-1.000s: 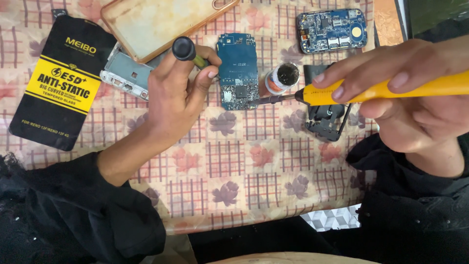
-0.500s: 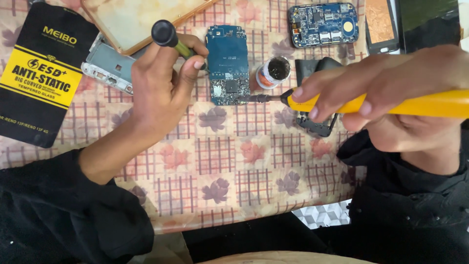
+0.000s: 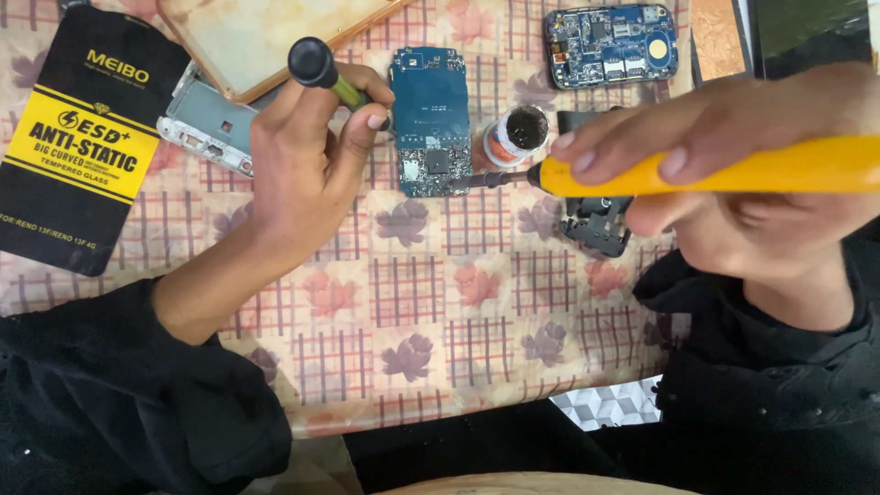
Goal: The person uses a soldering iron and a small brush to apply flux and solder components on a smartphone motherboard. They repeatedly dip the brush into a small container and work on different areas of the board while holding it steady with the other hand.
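Compared with half a second back, the yellow-handled soldering iron (image 3: 715, 170) sits with its tip at the lower right corner of the blue circuit board (image 3: 431, 119), much as before; the view has only slid a little, with the board's place on the cloth unchanged. The right hand (image 3: 733, 174) stays clamped round the iron's handle. The left hand (image 3: 307, 151) is closed on a green-shafted tool with a black knob (image 3: 321, 71), thumb tip just beside the board's left edge. A small open flux pot (image 3: 521, 133) stands just right of the board. The surface is a checked floral tablecloth (image 3: 458, 312), carrying a second circuit board (image 3: 610, 44), a black-and-yellow screen protector pack (image 3: 82, 147), a silver phone frame (image 3: 206, 128) and a black phone part (image 3: 596, 225).
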